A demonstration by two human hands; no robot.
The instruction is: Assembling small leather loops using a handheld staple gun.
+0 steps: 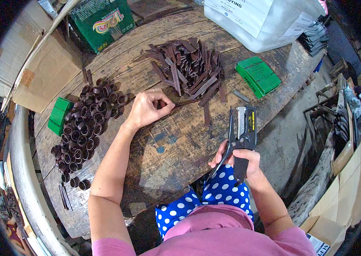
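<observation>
My right hand [248,162] is wrapped round the handles of a black plier stapler [247,136], its jaws pointing away from me near the table's right edge. With thumb and forefinger, my left hand [148,110] pinches the end of a dark brown strip [185,102] at the near edge of a loose heap of brown strips [189,64]. The strip's far end merges with the heap. Left of that hand lies a pile of dark brown rings [82,128], made of bent strips. A short grey row of staples [241,96] lies beyond the stapler.
A small green box [258,77] sits on the wooden table [155,158] at right, another [60,116] at left by the rings. At the back stand a larger green carton [100,25] and a whitish plastic-wrapped container [259,32]. Cardboard [46,70] borders the left side.
</observation>
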